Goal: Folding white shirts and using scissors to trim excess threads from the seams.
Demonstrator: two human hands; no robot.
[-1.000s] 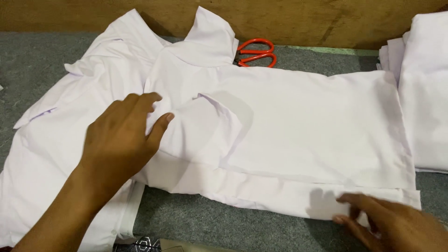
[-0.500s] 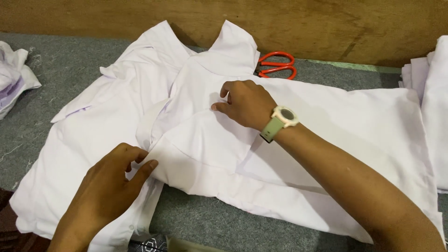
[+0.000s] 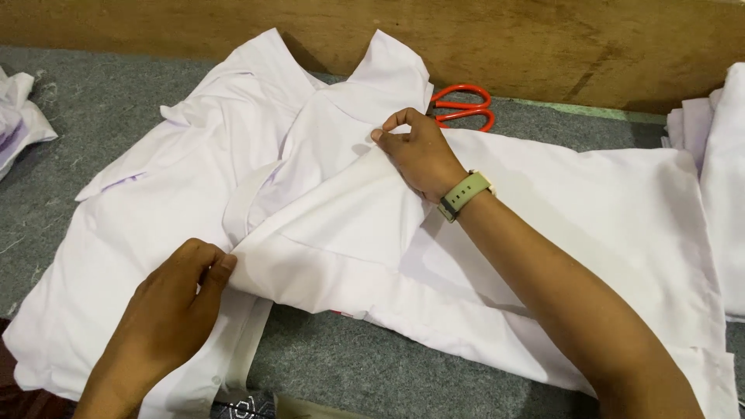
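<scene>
A white shirt [image 3: 155, 209] lies spread over a grey felt table [image 3: 365, 372], its collar toward the wooden wall. One half is folded across the middle. My left hand [image 3: 174, 299] pinches the near corner of that folded layer at the lower left. My right hand [image 3: 419, 151], with a pale green watch on its wrist, pinches the far edge of the same fold just below the collar.
Red-handled scissors [image 3: 462, 106] lie by the wooden wall [image 3: 543, 39] behind the collar. A stack of white cloth [image 3: 718, 178] sits at the right edge. Another crumpled white piece [image 3: 19, 128] lies at the far left.
My right hand came from the near right corner across to the fold by the collar. My left hand slid from flat on the shirt down to pinch the fold's near corner.
</scene>
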